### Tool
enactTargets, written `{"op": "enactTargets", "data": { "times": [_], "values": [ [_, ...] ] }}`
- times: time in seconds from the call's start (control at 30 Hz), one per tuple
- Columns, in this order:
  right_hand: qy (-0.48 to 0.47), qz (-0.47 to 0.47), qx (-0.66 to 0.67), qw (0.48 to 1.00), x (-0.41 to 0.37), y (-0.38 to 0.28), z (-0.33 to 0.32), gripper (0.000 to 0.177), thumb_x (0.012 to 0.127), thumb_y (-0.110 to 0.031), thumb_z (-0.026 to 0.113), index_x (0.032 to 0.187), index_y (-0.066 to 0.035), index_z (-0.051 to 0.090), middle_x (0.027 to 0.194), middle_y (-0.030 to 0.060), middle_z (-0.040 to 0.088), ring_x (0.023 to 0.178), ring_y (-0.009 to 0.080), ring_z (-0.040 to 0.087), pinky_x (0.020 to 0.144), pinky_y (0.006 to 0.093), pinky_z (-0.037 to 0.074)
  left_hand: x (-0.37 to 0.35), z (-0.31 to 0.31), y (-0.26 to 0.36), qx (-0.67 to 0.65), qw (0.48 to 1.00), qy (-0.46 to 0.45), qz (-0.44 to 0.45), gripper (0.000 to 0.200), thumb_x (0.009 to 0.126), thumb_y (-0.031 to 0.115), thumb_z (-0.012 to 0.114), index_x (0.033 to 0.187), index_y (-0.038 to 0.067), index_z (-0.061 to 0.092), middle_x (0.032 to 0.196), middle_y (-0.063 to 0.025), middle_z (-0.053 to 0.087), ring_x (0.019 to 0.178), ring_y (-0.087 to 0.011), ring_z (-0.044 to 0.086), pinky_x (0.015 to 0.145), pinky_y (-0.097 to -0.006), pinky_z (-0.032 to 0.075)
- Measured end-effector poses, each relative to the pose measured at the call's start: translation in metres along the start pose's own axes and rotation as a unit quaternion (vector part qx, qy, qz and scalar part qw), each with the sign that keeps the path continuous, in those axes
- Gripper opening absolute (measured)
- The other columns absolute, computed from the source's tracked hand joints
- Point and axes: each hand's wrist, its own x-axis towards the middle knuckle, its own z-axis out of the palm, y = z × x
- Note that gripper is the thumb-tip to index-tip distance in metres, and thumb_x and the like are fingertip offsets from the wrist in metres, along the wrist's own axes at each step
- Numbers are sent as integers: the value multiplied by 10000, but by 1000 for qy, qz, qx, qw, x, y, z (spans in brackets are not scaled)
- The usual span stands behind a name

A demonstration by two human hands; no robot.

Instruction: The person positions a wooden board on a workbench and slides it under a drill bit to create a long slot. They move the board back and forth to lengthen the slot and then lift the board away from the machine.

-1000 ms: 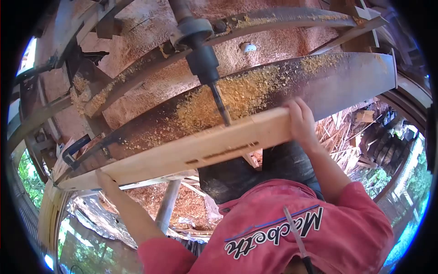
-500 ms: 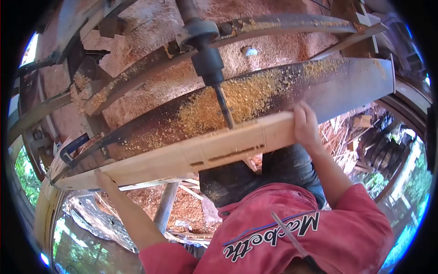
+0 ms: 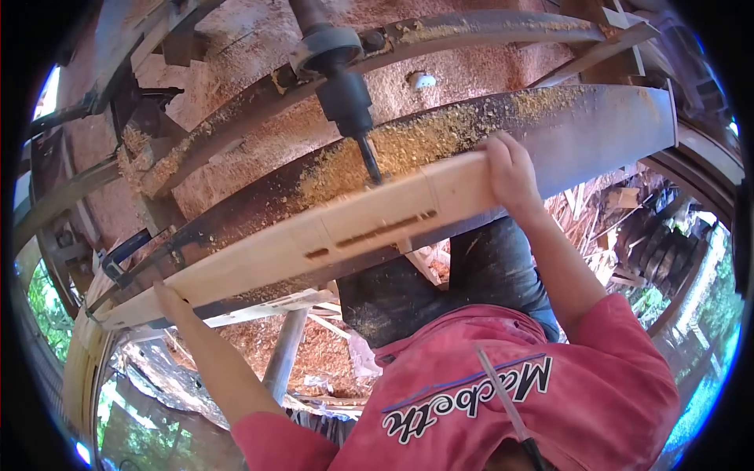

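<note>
A long pale wooden board (image 3: 283, 247) with narrow slots cut in its near face lies across a dark metal table. My right hand (image 3: 514, 173) grips the board's right end, with its fingers over the top edge. Toward the other end, my left hand (image 3: 171, 302) holds the board, its fingers partly hidden. Between my hands, a drill bit (image 3: 369, 161) held in a dark chuck (image 3: 343, 102) meets the board's far edge. Whether its tip is inside the wood cannot be made out.
Wood chips (image 3: 416, 145) cover much of the metal table (image 3: 613, 129). A curved metal beam (image 3: 487, 35) runs behind the chuck. At the table's left end sits a dark clamp (image 3: 126, 255). Below, a round post (image 3: 285, 357) stands amid shavings and wood scraps.
The board has moved away from my body and slightly left relative to the bit, with both hands keeping hold. More of the table shows on its near side. The view has shifted slightly.
</note>
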Motion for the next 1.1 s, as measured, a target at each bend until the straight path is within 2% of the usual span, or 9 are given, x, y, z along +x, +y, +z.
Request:
{"op": "enactTargets", "data": {
  "times": [0.13, 0.2, 0.23, 0.37, 0.63, 0.77, 0.87, 0.93, 1.1],
  "values": [
    [3, 57, 34, 998, -7, -4, -2, 305, 967, -203, 455, 946, 20, 663, 906, 191, 651, 867, 325, 624, 823, 383, 484, 12, -2, -11, 12, 1000, 0, 5, 733, 903, 568, 521, 1226, -78, 650, 1196, -215, 658, 1061, -323, 612, 960, -426, 464],
    [8, 52, 31, 998, -22, 18, -4, 313, 970, -216, 460, 942, 27, 657, 896, 178, 659, 871, 297, 632, 829, 370, 485, 30, -7, -37, 8, 994, -22, 104, 725, 894, 568, 526, 1217, -67, 658, 1182, -202, 665, 1056, -320, 612, 953, -429, 470],
    [8, 46, 31, 998, -14, 17, -5, 313, 970, -216, 460, 942, 27, 657, 896, 178, 659, 871, 297, 632, 829, 370, 485, -6, -4, -18, 35, 999, 23, 34, 724, 897, 566, 529, 1215, -72, 654, 1173, -192, 671, 1047, -308, 613, 942, -435, 476],
    [0, 44, 12, 999, 7, 1, -4, 318, 978, -222, 457, 944, 20, 660, 889, 147, 667, 880, 262, 636, 840, 354, 482, -19, 2, 13, 101, 995, 26, 2, 626, 932, 433, 571, 1245, -109, 595, 1153, -186, 649, 921, -280, 635, 816, -431, 517],
    [16, 35, 17, 999, -10, 12, -2, 315, 979, -205, 447, 941, 30, 654, 845, 140, 663, 841, 244, 621, 813, 351, 477, -22, -2, 1, -52, 999, 6, -2, 682, 889, 509, 624, 1190, -102, 621, 1107, -189, 626, 880, -288, 615, 722, -424, 527],
    [7, 64, 27, 998, 14, -3, 0, 313, 972, -212, 459, 932, 27, 657, 826, 151, 648, 831, 238, 616, 809, 350, 477, -23, 5, 18, -37, 999, 12, -2, 686, 885, 510, 637, 1189, -104, 621, 1087, -187, 628, 851, -292, 617, 700, -419, 529],
    [12, 74, 36, 997, 12, -6, 3, 322, 975, -221, 459, 938, 29, 658, 816, 160, 649, 830, 239, 619, 805, 355, 479, -7, 0, 14, -59, 996, -56, -28, 616, 903, 431, 594, 1267, -65, 547, 1160, -188, 612, 974, -318, 638, 797, -456, 541],
    [25, 84, 15, 996, 7, -9, 9, 324, 976, -227, 460, 935, 27, 657, 817, 158, 649, 833, 237, 618, 806, 356, 479, -5, 0, 15, -32, 999, 12, -27, 686, 878, 499, 638, 1197, -107, 612, 1071, -199, 635, 864, -312, 639, 702, -434, 534],
    [30, 92, 32, 995, 5, -12, 10, 325, 979, -244, 468, 936, 17, 656, 827, 149, 649, 836, 234, 614, 810, 360, 478, -16, 1, 32, 4, 999, 16, -41, 559, 869, 391, 604, 1184, -69, 596, 1111, -189, 634, 945, -323, 642, 749, -470, 545]
  ]
}}
